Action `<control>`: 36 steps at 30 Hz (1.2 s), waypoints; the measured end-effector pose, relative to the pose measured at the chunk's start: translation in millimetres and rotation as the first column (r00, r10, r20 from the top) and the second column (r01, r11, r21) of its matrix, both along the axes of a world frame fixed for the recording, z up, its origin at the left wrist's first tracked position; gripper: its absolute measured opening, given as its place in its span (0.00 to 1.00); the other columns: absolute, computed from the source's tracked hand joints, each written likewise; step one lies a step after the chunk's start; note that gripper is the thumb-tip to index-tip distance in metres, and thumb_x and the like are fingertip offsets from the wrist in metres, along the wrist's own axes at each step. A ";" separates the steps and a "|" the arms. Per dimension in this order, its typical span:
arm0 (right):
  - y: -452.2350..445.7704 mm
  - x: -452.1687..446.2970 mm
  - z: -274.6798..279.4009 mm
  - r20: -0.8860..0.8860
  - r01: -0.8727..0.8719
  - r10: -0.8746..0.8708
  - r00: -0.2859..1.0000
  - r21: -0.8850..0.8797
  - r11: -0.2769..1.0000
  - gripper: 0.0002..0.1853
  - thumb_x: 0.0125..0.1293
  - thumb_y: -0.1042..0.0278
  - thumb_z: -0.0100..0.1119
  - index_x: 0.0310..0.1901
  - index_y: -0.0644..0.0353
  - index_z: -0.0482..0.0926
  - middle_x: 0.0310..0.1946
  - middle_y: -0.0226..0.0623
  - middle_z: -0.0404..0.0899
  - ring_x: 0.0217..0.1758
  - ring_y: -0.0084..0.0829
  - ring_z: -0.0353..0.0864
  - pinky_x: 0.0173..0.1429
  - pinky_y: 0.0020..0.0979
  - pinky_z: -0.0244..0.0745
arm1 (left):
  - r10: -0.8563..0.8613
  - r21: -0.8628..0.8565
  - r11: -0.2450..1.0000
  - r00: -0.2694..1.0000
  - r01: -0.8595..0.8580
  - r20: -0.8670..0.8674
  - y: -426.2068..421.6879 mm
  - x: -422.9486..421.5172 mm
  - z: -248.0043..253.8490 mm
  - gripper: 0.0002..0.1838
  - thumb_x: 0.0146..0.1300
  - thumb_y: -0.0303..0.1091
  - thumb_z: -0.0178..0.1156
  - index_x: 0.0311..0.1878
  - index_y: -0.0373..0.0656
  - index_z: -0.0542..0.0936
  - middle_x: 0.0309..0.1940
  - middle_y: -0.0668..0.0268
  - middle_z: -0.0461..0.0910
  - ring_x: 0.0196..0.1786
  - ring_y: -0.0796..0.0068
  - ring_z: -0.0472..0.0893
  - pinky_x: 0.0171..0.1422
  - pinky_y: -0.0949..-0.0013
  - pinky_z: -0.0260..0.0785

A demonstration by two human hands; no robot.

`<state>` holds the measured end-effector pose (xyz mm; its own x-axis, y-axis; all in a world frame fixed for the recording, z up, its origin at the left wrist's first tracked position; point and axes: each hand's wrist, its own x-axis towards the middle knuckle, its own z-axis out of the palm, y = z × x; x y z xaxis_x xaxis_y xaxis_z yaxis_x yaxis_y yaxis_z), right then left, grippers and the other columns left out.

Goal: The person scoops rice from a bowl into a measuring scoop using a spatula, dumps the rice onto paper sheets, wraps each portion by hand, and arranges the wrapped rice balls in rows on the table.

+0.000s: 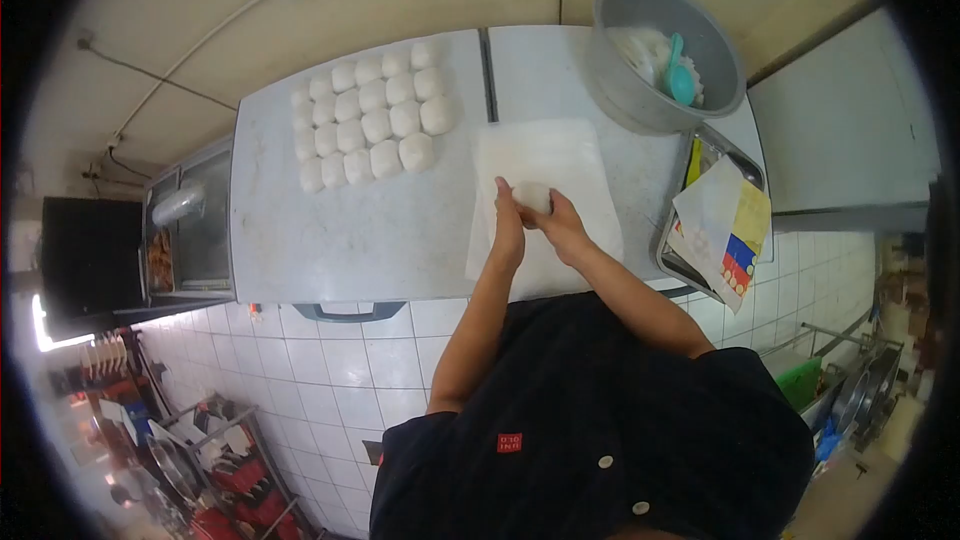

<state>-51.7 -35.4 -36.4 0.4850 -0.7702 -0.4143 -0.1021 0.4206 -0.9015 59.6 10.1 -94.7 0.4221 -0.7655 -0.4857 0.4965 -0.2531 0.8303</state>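
Between my two palms is a white rounded rice ball (532,196), cupped from both sides above a stack of white paper sheets (580,155). My left hand (509,224) is closed against its left side, thumb pointing up. On the other side my right hand (561,228) curls around it, with some fingers hidden under the ball. Several similar white balls (376,126) stand in close rows on the grey worktop (290,240) to the left. At the far right, a large grey basin (612,80) holds a white rice-like mass with a turquoise scoop (680,83) in it.
A metal tray (668,248) with printed paper (738,252) lies at the right edge, partly overhanging it. A dark seam (488,80) divides the worktop. On the left stands a glass-topped case (200,230) with food inside. Low racks (240,440) are on the tiled floor.
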 end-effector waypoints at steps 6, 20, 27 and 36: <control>-17.3 -66.6 -38.2 -0.116 0.229 -0.223 0.968 0.046 0.972 0.32 0.62 0.54 0.79 0.60 0.69 0.79 0.54 0.43 0.85 0.55 0.34 0.85 0.60 0.34 0.79 | -0.305 0.448 0.831 0.404 -0.329 0.863 20.0 -17.7 -1.9 0.51 0.62 0.66 0.69 0.73 0.35 0.63 0.67 0.46 0.63 0.68 0.41 0.64 0.69 0.41 0.61; -69.6 -162.6 -46.0 -0.190 0.235 -0.234 0.954 -0.014 0.972 0.25 0.65 0.57 0.75 0.55 0.69 0.84 0.48 0.40 0.87 0.49 0.28 0.85 0.56 0.32 0.78 | -0.400 0.593 0.748 0.511 -0.298 0.761 -20.3 -66.1 -25.7 0.53 0.56 0.57 0.75 0.72 0.30 0.59 0.63 0.46 0.63 0.66 0.42 0.65 0.66 0.38 0.63; -76.3 -112.1 14.4 -0.037 0.162 -0.162 0.986 0.014 0.987 0.36 0.65 0.58 0.77 0.68 0.71 0.74 0.55 0.45 0.84 0.57 0.33 0.84 0.61 0.34 0.78 | -0.226 0.425 0.871 0.568 -0.245 0.791 0.1 -52.6 -6.2 0.51 0.61 0.56 0.73 0.76 0.35 0.59 0.67 0.43 0.61 0.69 0.38 0.62 0.69 0.32 0.56; -67.5 154.7 -36.9 -0.113 0.125 -0.108 0.988 0.155 0.980 0.41 0.58 0.53 0.84 0.62 0.69 0.71 0.58 0.48 0.78 0.61 0.39 0.81 0.58 0.41 0.82 | -0.098 0.171 0.951 0.272 -0.258 0.957 123.6 13.3 -31.0 0.36 0.67 0.45 0.69 0.72 0.37 0.69 0.66 0.44 0.67 0.67 0.41 0.66 0.70 0.40 0.56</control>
<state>103.0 -102.9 -73.3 0.3442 -0.7376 -0.5809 -0.1329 0.5742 -0.8078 72.9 133.7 -125.7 0.7624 -0.6269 0.1602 -0.5696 -0.5328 0.6258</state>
